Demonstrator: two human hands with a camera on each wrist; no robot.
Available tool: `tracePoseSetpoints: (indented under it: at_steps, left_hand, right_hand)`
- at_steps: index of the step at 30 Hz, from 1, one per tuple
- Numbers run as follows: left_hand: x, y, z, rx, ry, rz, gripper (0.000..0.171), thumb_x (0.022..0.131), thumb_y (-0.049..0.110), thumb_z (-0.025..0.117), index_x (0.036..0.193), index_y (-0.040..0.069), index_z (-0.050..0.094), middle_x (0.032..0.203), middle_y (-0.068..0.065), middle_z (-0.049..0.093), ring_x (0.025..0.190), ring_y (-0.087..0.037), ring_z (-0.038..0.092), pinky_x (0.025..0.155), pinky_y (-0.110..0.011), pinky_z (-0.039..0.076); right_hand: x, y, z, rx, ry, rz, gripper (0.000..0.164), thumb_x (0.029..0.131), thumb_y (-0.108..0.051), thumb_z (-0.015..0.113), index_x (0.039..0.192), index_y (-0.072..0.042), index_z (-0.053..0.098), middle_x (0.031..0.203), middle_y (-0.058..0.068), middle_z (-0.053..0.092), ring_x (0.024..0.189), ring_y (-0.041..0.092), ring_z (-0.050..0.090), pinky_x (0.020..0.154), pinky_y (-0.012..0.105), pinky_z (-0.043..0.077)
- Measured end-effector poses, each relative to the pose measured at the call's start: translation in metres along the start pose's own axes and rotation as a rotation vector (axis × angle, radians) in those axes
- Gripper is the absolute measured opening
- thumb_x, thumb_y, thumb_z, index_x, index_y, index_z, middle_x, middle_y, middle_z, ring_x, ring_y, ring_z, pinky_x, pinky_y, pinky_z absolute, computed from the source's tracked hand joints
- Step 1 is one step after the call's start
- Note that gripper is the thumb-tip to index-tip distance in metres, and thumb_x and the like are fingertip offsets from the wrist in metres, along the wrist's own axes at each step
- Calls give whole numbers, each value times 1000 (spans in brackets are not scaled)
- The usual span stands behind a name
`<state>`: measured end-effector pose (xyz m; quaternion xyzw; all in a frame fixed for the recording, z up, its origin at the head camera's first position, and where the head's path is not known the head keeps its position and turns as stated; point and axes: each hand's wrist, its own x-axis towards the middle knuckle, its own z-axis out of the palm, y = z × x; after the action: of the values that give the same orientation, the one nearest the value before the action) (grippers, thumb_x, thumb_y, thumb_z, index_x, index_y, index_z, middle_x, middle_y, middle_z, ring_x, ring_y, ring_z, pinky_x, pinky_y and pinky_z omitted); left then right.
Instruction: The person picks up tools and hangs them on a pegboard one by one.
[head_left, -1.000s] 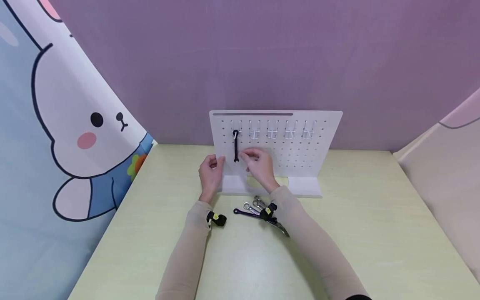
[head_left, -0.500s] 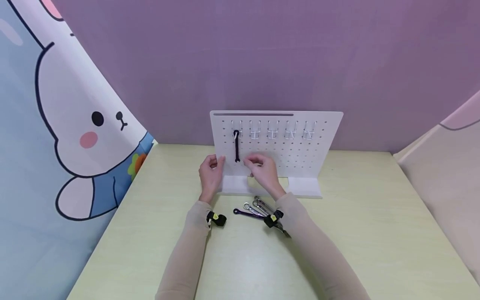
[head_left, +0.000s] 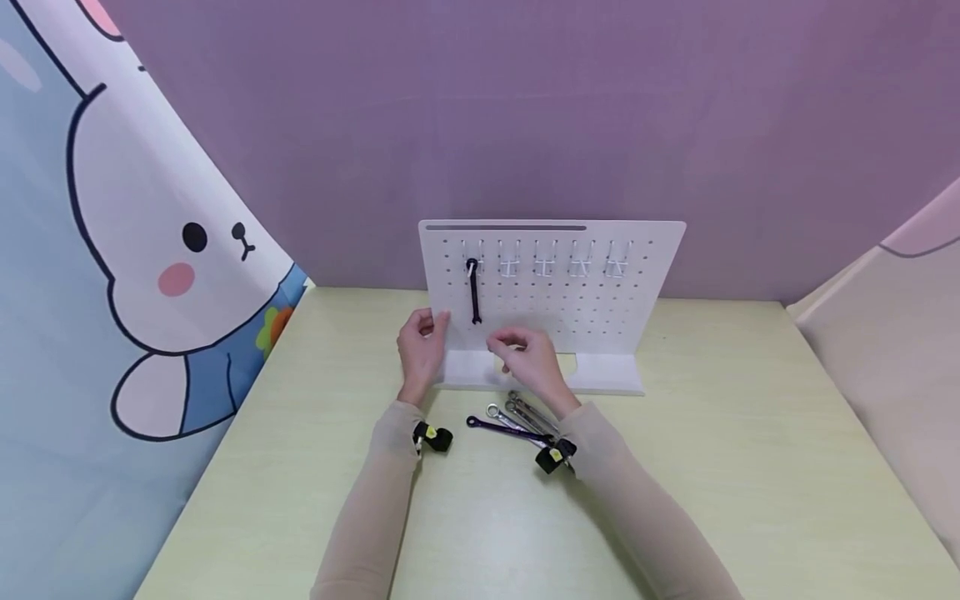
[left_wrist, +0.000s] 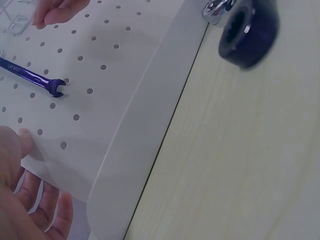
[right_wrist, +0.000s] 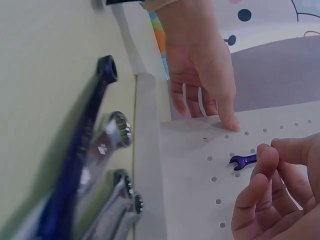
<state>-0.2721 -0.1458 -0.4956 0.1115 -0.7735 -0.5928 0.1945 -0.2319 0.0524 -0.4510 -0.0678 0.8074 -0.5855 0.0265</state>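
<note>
My left hand (head_left: 422, 350) holds the left edge of a white pegboard (head_left: 592, 317). In the left wrist view its thumb (left_wrist: 25, 142) lies on the front face and the other fingers reach behind the edge. From the leftmost hook hangs a dark purple combination wrench (head_left: 474, 292), box end up and open end down. Just below and right of it hovers my right hand (head_left: 528, 358), fingers loosely curled, thumb near the index finger, nothing visible between them. In the right wrist view the wrench's open end (right_wrist: 242, 161) shows beyond those fingertips, apparently apart from them.
More white wire hooks (head_left: 544, 262) line the board's upper part. In front of its base, another purple wrench (head_left: 502, 428) and several silver wrenches (head_left: 525, 407) lie in a pile on the light wooden table (head_left: 480, 533), beneath the right wrist. A purple cloth backdrop (head_left: 480, 125) stands behind.
My right hand has drawn down and slightly right, away from the hanging wrench. The wrench's lower end has swung a little to the right. The left hand stays on the board's edge.
</note>
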Motion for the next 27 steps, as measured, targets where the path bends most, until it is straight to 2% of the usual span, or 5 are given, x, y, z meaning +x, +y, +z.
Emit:
tracePoseSetpoints:
  at_steps: [7,15,22,24,27]
  left_hand:
    - [0,0,1,2,1,1,34,102,32,73,118,2,72,110,-20,74,104,-33,68,95,-45,55]
    - [0,-1,1,1,-3,-8,34,102,32,72,119,2,72,111,-19,75,106,-33,68,96,-46,54]
    - [1,0,0,7,-12,-18,35,103,33,72,122,4,71,114,-19,75,109,-32,68,100,-48,53]
    - [2,0,0,6,-12,-20,35,102,34,72,121,4,71,114,-18,75,109,-32,68,100,-48,52]
    - [2,-1,1,-1,-14,-20,35,102,34,72,121,5,72,114,-18,75,108,-31,68,100,-47,52]
  right_hand:
    - [-11,5,-1,5,-28,-6,18,102,-22,73,112,-8,79,105,9,79,68,19,66,65,25,55]
    - [-24,7,-4,-63,-63,-26,21,101,-22,72,114,-7,80,103,8,80,76,38,71,69,28,56]
    - [-31,13,-7,-96,-97,-39,23,103,-21,70,116,-4,79,104,8,81,73,30,71,73,28,56]
    - [-33,12,-9,-106,-106,-38,24,102,-21,70,117,-4,78,105,9,80,75,31,71,73,27,55]
    - [-36,13,-12,-131,-127,-29,23,103,-21,70,117,-5,78,103,10,80,74,30,70,69,25,53]
